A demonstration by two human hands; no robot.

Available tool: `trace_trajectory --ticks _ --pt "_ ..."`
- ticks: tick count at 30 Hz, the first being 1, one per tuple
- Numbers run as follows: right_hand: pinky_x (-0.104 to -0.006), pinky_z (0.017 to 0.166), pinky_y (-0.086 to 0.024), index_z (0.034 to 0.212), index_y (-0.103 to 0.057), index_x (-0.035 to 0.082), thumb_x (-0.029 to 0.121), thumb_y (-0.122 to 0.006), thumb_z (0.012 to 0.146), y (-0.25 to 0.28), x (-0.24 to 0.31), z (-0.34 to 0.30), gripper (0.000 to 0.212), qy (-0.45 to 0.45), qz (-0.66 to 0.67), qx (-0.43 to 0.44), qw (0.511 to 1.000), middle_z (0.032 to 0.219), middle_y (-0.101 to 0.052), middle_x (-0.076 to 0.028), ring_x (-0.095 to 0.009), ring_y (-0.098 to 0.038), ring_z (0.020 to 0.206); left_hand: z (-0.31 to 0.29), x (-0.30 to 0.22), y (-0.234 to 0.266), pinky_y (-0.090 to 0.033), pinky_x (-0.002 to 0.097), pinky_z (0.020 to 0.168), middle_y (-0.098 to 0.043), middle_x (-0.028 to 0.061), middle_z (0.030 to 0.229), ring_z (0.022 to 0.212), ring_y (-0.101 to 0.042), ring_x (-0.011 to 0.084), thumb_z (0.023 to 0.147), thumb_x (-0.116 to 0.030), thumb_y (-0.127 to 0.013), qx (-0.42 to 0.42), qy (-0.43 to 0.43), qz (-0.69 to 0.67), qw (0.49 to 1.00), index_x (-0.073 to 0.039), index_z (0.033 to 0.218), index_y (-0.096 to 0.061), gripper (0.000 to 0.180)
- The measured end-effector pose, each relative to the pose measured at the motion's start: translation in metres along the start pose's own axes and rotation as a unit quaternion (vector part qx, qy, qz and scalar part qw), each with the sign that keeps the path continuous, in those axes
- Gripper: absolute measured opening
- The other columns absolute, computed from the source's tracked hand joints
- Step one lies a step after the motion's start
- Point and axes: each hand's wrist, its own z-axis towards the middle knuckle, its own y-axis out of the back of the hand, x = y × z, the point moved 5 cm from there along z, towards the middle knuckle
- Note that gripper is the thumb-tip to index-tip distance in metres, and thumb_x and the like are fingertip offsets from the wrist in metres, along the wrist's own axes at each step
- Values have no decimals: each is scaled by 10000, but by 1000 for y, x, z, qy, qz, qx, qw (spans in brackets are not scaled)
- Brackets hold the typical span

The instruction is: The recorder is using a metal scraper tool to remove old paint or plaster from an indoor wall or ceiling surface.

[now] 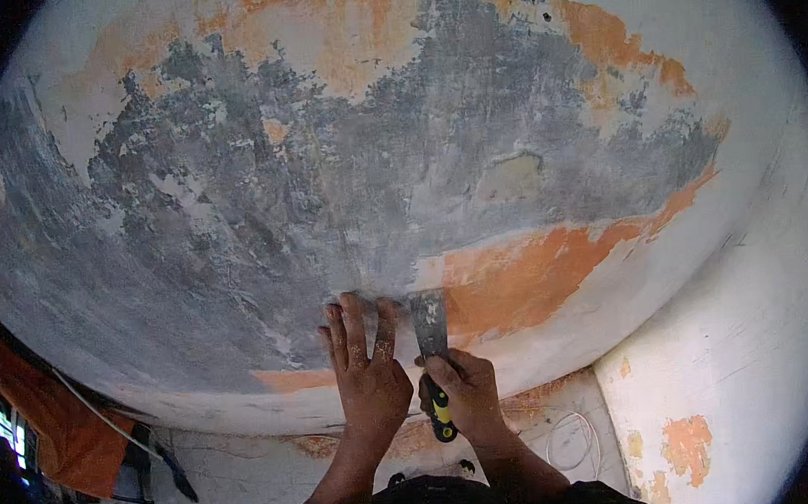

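In front of me is a wall (343,191) with a large bare grey area, ringed by white and orange paint. My right hand (465,388) is wrapped round the black and yellow handle of a putty knife (430,320). Its flat metal blade points up and lies at the left end of an orange patch (518,277). Whitish residue marks the blade. Just left of the knife, my left hand (371,376) rests with spread fingers against the grey surface. Pale flecks dot its fingers, and it holds nothing.
A second wall (729,351) with peeled orange spots meets this one at the right. A loop of white cable (572,442) lies on the floor (241,469). Orange-brown cloth (59,407) hangs at the lower left beside a thin pale cord (101,414).
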Motion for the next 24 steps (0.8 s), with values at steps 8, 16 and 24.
trace_trajectory --ticks 8,16,24 --pt "-291 491 -472 960 -622 -54 195 -579 939 -1 0 3 253 13 -3 -10 1000 643 -603 -89 -146 -576 521 0 3 2 -137 647 1089 -140 252 1520 1391 -105 508 748 64 -484 -11 -18 9 1000 -72 1406 -407 676" --pt "-275 487 -463 971 -626 -54 200 -578 942 -1 10 7 260 19 4 -3 1000 639 -601 -90 -144 -567 506 2 2 2 -136 632 1099 -123 248 1526 1395 -102 497 741 69 -483 9 2 -7 1000 -71 1408 -407 686" --pt "-279 501 -467 976 -614 -67 212 -542 956 2 7 6 288 -15 -30 -2 999 638 -594 -83 -138 -565 528 0 0 3 -160 571 1128 -98 234 1538 1414 -61 463 723 124 -427 -3 -11 7 1000 -89 1435 -362 746"
